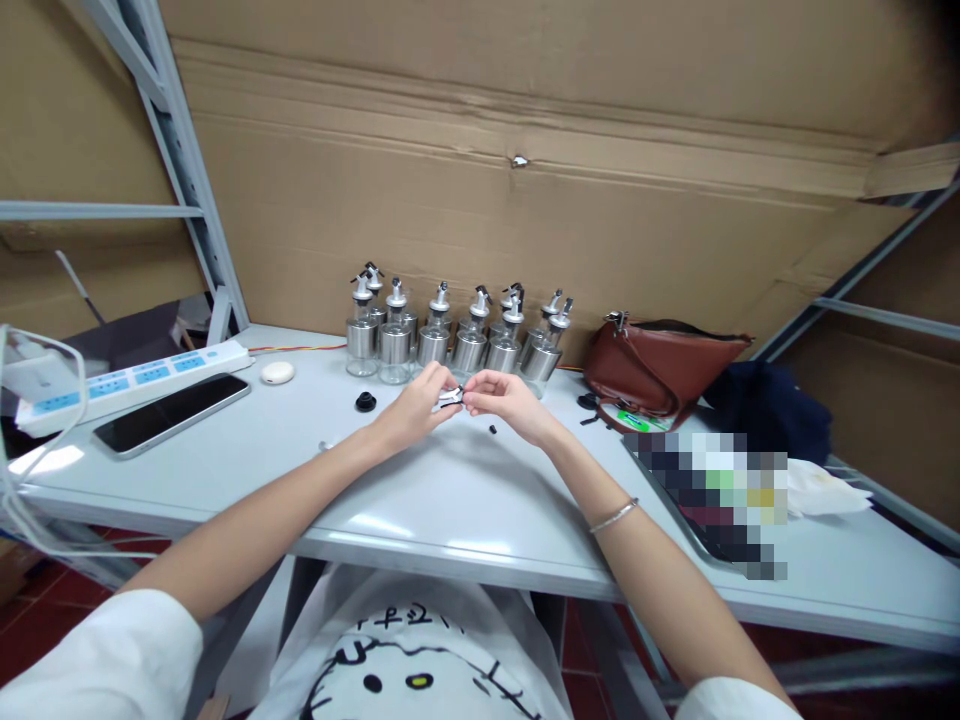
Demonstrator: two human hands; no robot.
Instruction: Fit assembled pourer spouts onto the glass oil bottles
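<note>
My left hand (416, 402) and my right hand (501, 398) meet over the middle of the grey table (450, 500). Both pinch one small silver-and-black pourer spout (451, 396) between their fingertips. A row of several glass-and-steel dispenser bottles (450, 335) with spout tops stands just behind my hands, against the cardboard wall. A small black cap (365, 402) lies on the table left of my left hand. A tiny black piece (493, 430) lies just below my right hand.
A phone (171, 412), a white power strip (127, 380) and a small white round case (277, 372) lie at the left. A brown leather bag (660, 365) and dark cloth (772, 405) sit at the right, beside a tablet (712, 495).
</note>
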